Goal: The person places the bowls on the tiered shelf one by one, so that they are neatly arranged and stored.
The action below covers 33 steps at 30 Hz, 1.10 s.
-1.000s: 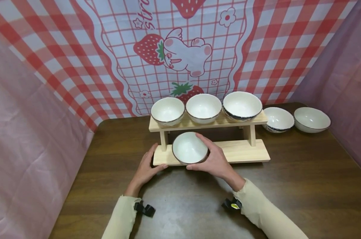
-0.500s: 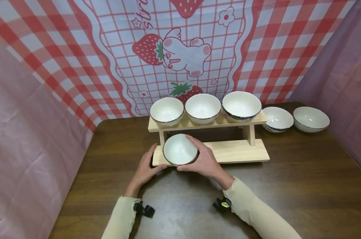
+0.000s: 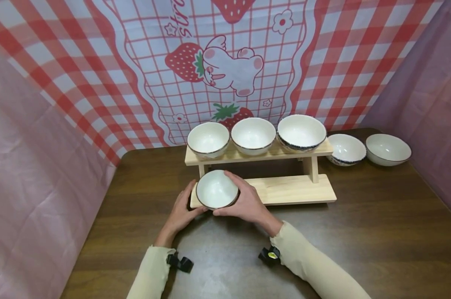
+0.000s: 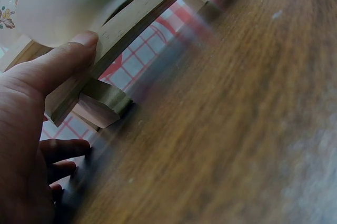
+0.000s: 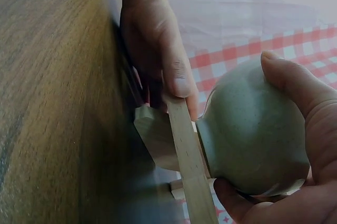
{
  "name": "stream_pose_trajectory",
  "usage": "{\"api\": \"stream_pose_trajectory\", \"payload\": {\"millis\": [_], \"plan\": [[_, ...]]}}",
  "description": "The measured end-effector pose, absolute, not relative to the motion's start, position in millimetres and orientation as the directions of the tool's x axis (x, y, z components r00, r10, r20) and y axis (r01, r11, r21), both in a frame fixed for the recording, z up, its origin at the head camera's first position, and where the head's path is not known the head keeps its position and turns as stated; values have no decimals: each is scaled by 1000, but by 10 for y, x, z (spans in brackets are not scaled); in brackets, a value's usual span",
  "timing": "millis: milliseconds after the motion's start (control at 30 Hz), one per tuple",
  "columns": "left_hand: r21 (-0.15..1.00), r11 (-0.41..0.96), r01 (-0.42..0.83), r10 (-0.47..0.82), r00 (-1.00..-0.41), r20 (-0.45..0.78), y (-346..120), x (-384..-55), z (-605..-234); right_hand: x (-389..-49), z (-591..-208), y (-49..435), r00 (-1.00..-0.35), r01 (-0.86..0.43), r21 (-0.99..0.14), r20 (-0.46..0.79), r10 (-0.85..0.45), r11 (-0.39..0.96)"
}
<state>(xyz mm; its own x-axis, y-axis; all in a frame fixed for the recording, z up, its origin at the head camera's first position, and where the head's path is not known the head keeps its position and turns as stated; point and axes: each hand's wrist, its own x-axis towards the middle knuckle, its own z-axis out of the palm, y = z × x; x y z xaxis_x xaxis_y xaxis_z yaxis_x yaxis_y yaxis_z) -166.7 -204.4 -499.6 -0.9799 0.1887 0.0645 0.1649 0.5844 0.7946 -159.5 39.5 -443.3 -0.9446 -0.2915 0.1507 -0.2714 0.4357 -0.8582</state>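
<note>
In the head view, my right hand (image 3: 247,202) holds a white bowl (image 3: 217,189) with a dark rim by its right side, thumb in front and fingers at the back. This bowl is at the left end of the lower board of a two-tier wooden display rack (image 3: 292,189). In the right wrist view, the bowl's foot (image 5: 206,147) is right at the board's surface. My left hand (image 3: 179,212) grips the board's left end. Its thumb (image 4: 66,63) lies along the front edge, close beside the bowl, while the other fingers reach round the end.
Along the upper tier stand a left bowl (image 3: 208,139), a middle bowl (image 3: 253,135) and a larger right bowl (image 3: 302,131). Right of the rack, a dark-patterned bowl (image 3: 346,148) and a plain bowl (image 3: 388,148) rest on the brown table (image 3: 359,232). A checked cloth (image 3: 344,62) hangs behind.
My right hand has moved the bowl left along the lower board, from near the left upright to the board's left end. The left hand has stayed at that end.
</note>
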Motion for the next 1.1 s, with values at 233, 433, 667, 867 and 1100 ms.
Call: {"api": "stream_pose_trajectory", "payload": {"millis": [233,433,667,867,1100], "plan": [[795,582,173,192,-979,72,-2044,-1667,-4989,-1610,-4445,355,-946,-266,-862,148,-288,432],[793,580,187,197,-977,86,-2046,-1674,-5000,-1628,-4455,332,-944,-269,-867,151,-294,420],[794,582,173,188,-979,75,-2043,-1678,-5016,-1644,-4457,309,-943,-264,-868,140,-303,420],[799,582,153,179,-982,57,-2048,-1673,-5019,-1648,-4443,284,-944,-256,-871,131,-303,420],[802,575,162,188,-980,63,-2052,-1667,-5007,-1661,-4449,255,-945,-261,-864,137,-297,431]]}}
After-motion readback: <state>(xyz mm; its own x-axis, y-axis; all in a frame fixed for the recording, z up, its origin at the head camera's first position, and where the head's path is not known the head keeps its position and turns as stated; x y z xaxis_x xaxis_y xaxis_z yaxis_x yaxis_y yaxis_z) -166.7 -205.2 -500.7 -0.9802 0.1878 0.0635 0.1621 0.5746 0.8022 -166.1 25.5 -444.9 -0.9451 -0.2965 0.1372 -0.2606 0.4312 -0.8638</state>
